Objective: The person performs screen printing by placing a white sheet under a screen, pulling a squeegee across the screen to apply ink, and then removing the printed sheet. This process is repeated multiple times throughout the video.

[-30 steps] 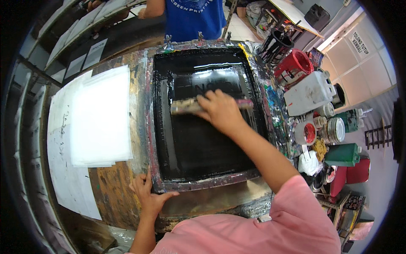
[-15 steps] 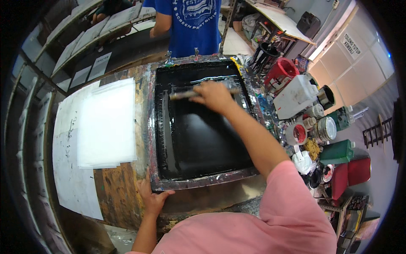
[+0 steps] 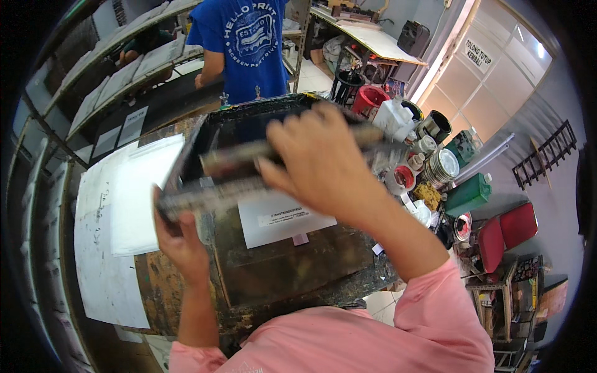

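The black screen-printing frame (image 3: 230, 191) is tilted up, its near edge off the table and its far edge at the clamps. My left hand (image 3: 186, 248) grips its near left corner, fingers wrapped round the edge. Closed round the wooden handle of a squeegee (image 3: 233, 156), my right hand (image 3: 326, 168) is above the frame, somewhat blurred. Dark ink coats the inside of the frame. Under the raised edge a white printed sheet (image 3: 258, 227) lies on the dark board (image 3: 280, 273), a small pinkish tab at its near side.
A stack of white paper (image 3: 140, 205) lies left of the frame. Ink cans (image 3: 441, 165), a green jug (image 3: 467, 194) and a red bucket (image 3: 371, 99) crowd the right side. A person in a blue shirt (image 3: 249, 56) stands beyond the table. Drying racks (image 3: 46, 248) line the left.
The frame's near edge has risen from the board, uncovering the printed sheet. My left hand has moved up onto the frame's corner. The squeegee has come nearer in my right hand.
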`<state>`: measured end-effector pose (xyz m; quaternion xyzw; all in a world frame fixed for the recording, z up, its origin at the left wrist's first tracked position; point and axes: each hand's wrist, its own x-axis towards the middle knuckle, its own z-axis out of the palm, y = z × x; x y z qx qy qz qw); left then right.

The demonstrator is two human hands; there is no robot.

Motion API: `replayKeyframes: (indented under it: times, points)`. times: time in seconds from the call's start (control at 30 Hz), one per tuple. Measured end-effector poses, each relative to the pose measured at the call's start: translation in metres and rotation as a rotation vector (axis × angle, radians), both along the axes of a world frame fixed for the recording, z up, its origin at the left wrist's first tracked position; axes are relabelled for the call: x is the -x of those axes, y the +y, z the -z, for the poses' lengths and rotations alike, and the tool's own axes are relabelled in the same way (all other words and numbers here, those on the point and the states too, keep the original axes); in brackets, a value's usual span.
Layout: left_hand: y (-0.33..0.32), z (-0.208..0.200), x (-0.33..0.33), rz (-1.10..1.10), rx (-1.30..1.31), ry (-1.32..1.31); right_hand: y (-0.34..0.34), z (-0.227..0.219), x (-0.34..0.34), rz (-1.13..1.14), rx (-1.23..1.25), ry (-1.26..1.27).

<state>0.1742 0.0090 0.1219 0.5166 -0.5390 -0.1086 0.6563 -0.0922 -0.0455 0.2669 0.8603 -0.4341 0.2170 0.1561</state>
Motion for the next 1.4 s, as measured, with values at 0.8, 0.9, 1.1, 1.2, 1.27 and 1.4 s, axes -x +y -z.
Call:
replayKeyframes:
  times: [0.8, 0.9, 1.1, 1.2, 1.27, 1.4]
  points:
    - [-0.151, 0.098, -0.108, 0.039, -0.637, 0.039, -0.088, -0.065, -0.016, -0.049, 0.265, -0.193]
    - [-0.08, 0.136, -0.171, -0.113, -0.474, 0.191, -0.083, -0.06, -0.018, -0.045, 0.306, -0.188]
    - [-0.006, 0.151, -0.326, -0.46, -0.379, 0.041, -0.071, -0.047, -0.012, -0.008, 0.229, -0.192]
    - [-0.011, 0.128, -0.356, -0.785, -0.45, -0.3, -0.066, -0.042, -0.013, -0.021, 0.243, -0.216]
    - [-0.02, 0.113, -0.341, -1.124, -0.313, -0.743, -0.062, -0.039, -0.014, 0.013, 0.216, -0.204]
    - [-0.023, 0.113, -0.227, -0.028, -0.368, -1.308, -0.055, -0.038, -0.016, 0.064, 0.199, -0.16]
